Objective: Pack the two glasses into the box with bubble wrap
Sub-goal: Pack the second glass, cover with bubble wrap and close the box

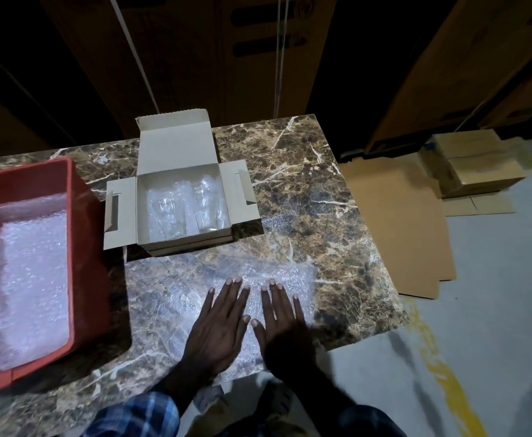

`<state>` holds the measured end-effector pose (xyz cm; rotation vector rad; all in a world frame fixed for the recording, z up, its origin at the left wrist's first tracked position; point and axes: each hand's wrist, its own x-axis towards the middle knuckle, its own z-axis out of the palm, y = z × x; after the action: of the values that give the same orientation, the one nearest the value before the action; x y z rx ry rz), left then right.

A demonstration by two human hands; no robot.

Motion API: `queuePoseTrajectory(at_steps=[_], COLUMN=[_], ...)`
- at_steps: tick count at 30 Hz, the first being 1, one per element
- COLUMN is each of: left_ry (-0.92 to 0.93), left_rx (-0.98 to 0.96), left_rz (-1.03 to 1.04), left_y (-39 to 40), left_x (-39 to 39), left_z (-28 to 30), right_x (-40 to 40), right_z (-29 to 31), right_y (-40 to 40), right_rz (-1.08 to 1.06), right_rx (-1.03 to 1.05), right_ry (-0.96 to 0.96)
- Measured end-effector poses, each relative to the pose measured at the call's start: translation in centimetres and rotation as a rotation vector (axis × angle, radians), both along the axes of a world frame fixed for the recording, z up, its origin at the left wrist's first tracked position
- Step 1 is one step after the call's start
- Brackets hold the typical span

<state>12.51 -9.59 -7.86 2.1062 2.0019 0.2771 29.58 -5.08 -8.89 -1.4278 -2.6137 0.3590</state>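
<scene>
The brown marbled stone counter [305, 184] carries a red plastic bin [81, 234] of bubble wrap at 9 o'clock. At 12 o'clock the open grey cardboard box [176, 146] holds two clear drinking glasses [208, 206] lying on wrap. At 6 o'clock the clear bubble-wrap sheet [170, 285] lies flat under the left hand [217, 329] and the right hand [285, 332], both released, fingers straight, pressing it.

Both hands lie flat, side by side, on a sheet of bubble wrap [195, 298] spread over the marbled desk [315, 190]; the left hand [219, 326] and right hand [282, 329] have straight fingers; behind the sheet stands the open cardboard box [122, 212], two glasses [189, 206] lying inside on wrap; a red bin [81, 247] holding more wrap sits at the left.
</scene>
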Motion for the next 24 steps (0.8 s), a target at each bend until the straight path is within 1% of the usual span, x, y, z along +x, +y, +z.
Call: queuePoseTrajectory(at_steps=[3, 6, 10, 14, 17, 20, 24], left_ry=[0.011, 0.006, 0.046, 0.072, 0.074, 0.073, 0.043], left_rx=[-0.050, -0.065, -0.055, -0.081, -0.083, -0.068, -0.048], left_rz=[0.048, 0.093, 0.000, -0.043, 0.010, 0.121, 0.266], left_y=[0.1, 0.7, 2.9, 4.3, 3.8, 2.4, 1.3], left_x=[-0.4, -0.6, -0.7, -1.3, -1.9, -2.3, -2.1], left_z=[-0.1, 0.3, 1.1, 0.5, 0.2, 0.2, 0.5], right_x=[1.1, 1.0, -0.2, -1.0, -1.0, -1.3, -2.3], right_z=[-0.2, 0.1, 0.3, -0.4, -0.8, -0.6, 0.2], right_y=[0.7, 1.6, 3.1, 3.5, 4.0, 5.6, 7.5], right_rz=[-0.107, -0.216, -0.193, -0.230, -0.120, 0.049, 0.171], right_rx=[-0.046, -0.047, 0.008, -0.037, -0.019, 0.023, 0.040], right_ry=[-0.039, -0.015, -0.044, -0.086, -0.074, -0.047, -0.061])
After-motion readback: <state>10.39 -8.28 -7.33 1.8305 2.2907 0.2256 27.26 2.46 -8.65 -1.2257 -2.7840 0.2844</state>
